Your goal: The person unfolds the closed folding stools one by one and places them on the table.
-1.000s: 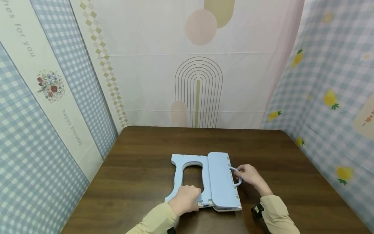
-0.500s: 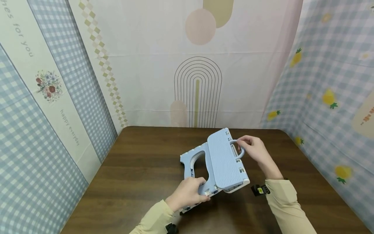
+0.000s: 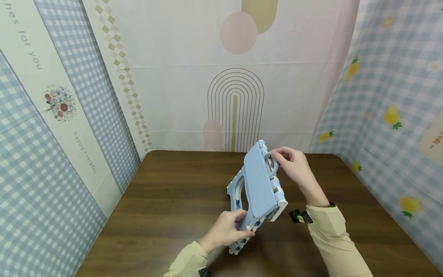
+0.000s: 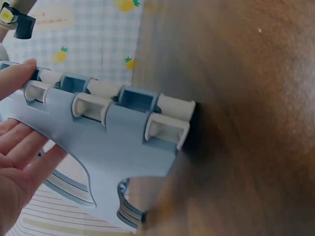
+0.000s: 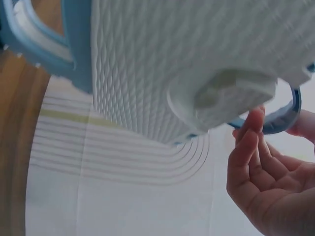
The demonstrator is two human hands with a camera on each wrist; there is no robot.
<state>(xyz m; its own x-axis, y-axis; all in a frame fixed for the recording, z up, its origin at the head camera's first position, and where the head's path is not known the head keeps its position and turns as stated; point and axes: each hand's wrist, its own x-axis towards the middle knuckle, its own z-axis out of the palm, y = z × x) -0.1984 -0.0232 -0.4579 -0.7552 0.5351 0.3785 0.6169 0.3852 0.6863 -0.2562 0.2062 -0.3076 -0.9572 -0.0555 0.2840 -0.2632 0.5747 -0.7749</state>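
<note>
A folded step stool in light blue and white plastic is tilted up over the middle of the table, its handle side raised to the upper right. My left hand grips its leg edge by the oval opening, thumb on the hinged side. In the left wrist view, the fingers of the left hand reach behind the blue leg panel. My right hand pinches the looped carry handle. From the right wrist view, the stool's white textured underside shows beside the blue handle.
The brown wooden table lies under the stool, which seems to meet it at the lower end. A patterned cloth wall stands behind the table's far edge. Checked cloths hang left and right.
The stool has gone from lying flat to standing tilted, its handle side lifted and turned. The right hand rose with the handle; the left hand kept its hold at the lower edge.
</note>
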